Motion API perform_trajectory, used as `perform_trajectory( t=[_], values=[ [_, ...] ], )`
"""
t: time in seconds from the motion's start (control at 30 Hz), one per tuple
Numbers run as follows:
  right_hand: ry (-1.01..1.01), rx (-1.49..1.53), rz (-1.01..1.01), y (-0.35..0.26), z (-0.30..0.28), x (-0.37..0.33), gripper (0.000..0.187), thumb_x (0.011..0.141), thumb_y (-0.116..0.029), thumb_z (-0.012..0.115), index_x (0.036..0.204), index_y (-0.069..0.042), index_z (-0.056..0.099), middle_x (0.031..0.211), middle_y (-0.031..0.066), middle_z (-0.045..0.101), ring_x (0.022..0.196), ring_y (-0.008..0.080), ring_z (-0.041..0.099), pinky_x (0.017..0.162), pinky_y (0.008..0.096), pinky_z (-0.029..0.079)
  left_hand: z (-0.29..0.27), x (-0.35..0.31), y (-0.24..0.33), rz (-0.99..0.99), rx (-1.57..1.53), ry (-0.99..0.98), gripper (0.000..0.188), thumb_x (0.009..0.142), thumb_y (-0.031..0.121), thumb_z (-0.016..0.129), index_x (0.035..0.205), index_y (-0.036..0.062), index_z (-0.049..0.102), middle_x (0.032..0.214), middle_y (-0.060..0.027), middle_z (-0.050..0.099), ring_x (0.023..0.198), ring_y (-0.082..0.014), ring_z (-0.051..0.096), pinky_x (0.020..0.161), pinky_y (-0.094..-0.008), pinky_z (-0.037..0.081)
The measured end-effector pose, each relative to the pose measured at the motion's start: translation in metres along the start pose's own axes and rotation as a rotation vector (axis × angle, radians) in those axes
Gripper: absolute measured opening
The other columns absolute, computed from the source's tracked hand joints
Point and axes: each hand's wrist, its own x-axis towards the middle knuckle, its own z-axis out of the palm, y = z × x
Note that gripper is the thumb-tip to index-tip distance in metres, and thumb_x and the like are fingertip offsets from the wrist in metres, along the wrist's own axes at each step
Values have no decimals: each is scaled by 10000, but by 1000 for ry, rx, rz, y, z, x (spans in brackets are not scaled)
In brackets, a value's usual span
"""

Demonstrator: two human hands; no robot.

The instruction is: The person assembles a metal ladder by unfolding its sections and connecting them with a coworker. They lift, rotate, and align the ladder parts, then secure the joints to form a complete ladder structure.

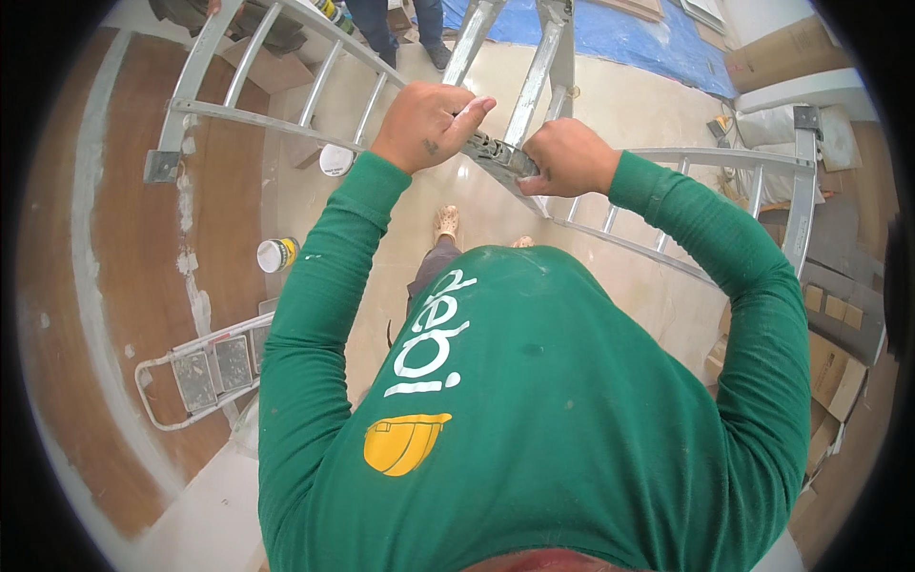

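Both arms reach forward with elbows bent; the left hand (429, 122) and right hand (564, 157) are each closed on the ladder top (498, 153) (a grey ridged cap). Below stand one small step stool (205, 372) and two paint cans (277, 255), well apart from the person's shoes (446, 223).

1. I see a glossy beige floor (658, 286) far below.
2. A white-lidded paint can (277, 255) and a white bucket (335, 159) stand on it.
3. A blue tarp (629, 38) and flattened cardboard (786, 52) lie beyond.
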Motion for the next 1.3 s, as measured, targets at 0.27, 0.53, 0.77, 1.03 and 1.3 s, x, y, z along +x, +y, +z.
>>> perform_trajectory(
  t=[0.27,0.53,0.77,1.03,1.3],
  values=[
    [-93,-117,-30,-5,-17,0,593,766,-595,759,782,-2,745,736,193,705,739,396,712,721,480,581,-6,7,11,-100,-70,-124,479,1000,362,629,679,9,591,593,-186,502,552,-362,462,542,-450,370],
    [544,40,394,166,-43,57,778,813,-689,744,1181,-8,662,967,207,740,922,394,717,866,500,566,-10,9,14,-139,-74,-142,477,993,363,621,680,9,555,601,-196,468,577,-385,441,556,-455,350],
    [222,-209,322,254,-79,101,715,842,-660,732,1141,-13,691,1013,191,750,970,371,719,876,466,564,-8,9,12,-146,-38,-129,458,977,340,648,670,16,550,598,-194,468,560,-388,439,535,-458,343],
    [82,-315,139,226,-129,90,524,808,-477,759,910,35,718,858,234,704,840,393,696,788,469,541,-9,0,14,-165,-27,-125,380,968,209,647,664,5,547,607,-154,534,546,-308,499,537,-396,386],
    [573,54,228,257,-34,45,606,895,-588,719,1063,-5,723,867,158,735,825,327,709,775,432,542,-9,3,22,-290,-77,-236,367,962,291,683,736,5,635,653,-145,546,603,-276,529,571,-383,408]
  ],
)
